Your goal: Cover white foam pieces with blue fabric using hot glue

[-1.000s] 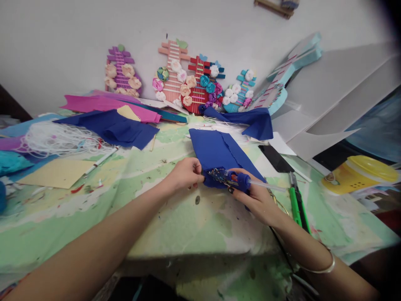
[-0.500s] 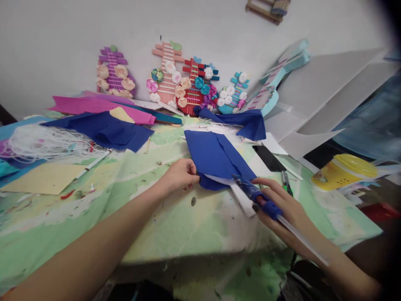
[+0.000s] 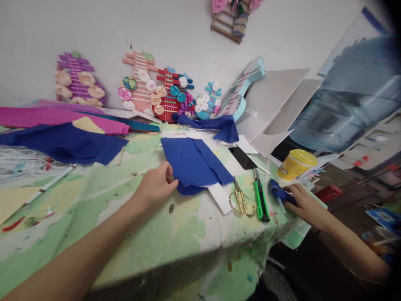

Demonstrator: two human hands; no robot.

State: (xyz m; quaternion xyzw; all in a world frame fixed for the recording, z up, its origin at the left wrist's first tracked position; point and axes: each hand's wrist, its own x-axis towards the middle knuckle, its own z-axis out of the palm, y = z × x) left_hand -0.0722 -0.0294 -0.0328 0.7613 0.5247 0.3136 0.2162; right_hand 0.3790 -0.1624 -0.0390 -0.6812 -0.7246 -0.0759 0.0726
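blue paper: just right of our half-curled left hand, can't tell if pinched | glue gun: in our wrapped right hand

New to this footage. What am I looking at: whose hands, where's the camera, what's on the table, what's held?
No robot here: just a person's two bare hands. Every picture comes from one camera worn on the head, looking forward and down. The left hand has its fingertips at the left edge of the blue paper; whether it pinches or merely touches is unclear. The right hand holds a blue glue gun. Between the hands, on the tablecloth, lie a white strip, scissors and a green knife. Farther back are a black phone, a yellow tub and decorated guitar shapes by the wall.
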